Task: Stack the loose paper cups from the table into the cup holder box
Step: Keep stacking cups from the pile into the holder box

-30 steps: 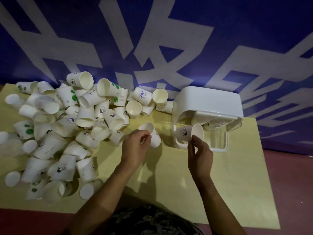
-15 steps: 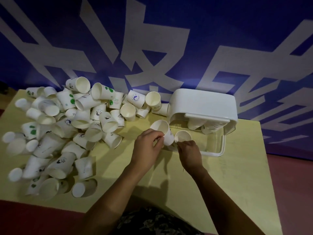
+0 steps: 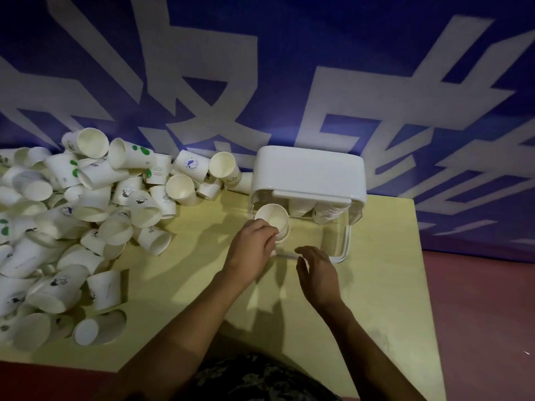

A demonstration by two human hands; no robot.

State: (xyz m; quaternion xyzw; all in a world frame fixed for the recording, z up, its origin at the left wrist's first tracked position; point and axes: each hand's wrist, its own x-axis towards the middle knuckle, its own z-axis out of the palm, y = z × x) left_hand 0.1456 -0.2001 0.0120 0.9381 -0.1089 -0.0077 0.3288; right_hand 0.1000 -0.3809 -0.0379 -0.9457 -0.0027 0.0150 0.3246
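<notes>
Head view: the left hand (image 3: 251, 248) has its fingers (image 3: 267, 233) curled round a paper cup (image 3: 273, 219) at the cup holder box's (image 3: 309, 175) clear front. The right hand (image 3: 318, 272), fingers released, hovers just before the box. Loose cups (image 3: 95, 198) pile left of it on the tabletop (image 3: 376, 285).

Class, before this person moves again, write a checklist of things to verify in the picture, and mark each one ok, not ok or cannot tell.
1. Left hand grips the held cup: ok.
2. Right hand free, fingers relaxed, holding nothing: ok.
3. Cup holder box open at the front: ok.
4. Held cup nested in another cup beneath it: cannot tell.
5. Room left beside the stacked cups in the box: ok.
6. Loose cups remain on the table: ok.
</notes>
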